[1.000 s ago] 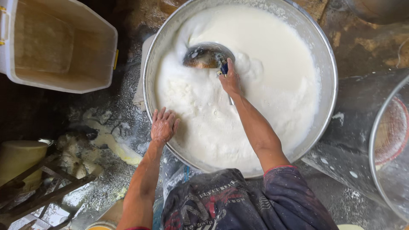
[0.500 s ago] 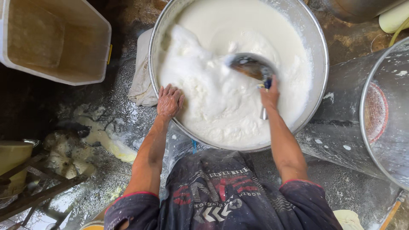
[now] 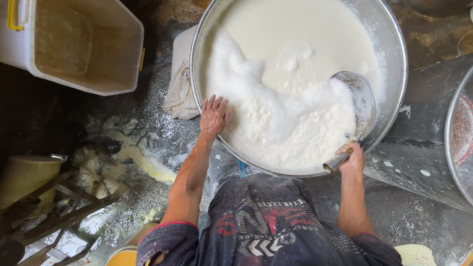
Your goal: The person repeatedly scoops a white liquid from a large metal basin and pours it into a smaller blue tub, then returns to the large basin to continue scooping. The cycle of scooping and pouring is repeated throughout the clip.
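A wide steel basin [image 3: 394, 88] fills the upper middle of the view, standing on a wet, flour-dusted floor [image 3: 148, 148]; it holds white milky liquid [image 3: 295, 29] with a thick bank of foam [image 3: 286, 118] heaped toward the near rim. A pale plastic tub [image 3: 74, 44] stands well apart at the upper left, and a crumpled cloth [image 3: 180, 88] lies against the basin's left wall. A second steel vessel [image 3: 433, 148] lies tilted just to the right.

The metal ladle [image 3: 359, 103] sits inside the basin at its right wall, bowl pressed into the foam. The right hand [image 3: 352, 158] has its fingers closed round the ladle's handle end, just over the rim. The left hand [image 3: 214, 116] rests flat on the near-left rim, fingers spread wide, holding nothing — it seems to steady the basin.

To skim well, I judge the bowl should stay shallow, gathering foam against the wall rather than digging into liquid — with the bracing hand kept firm.
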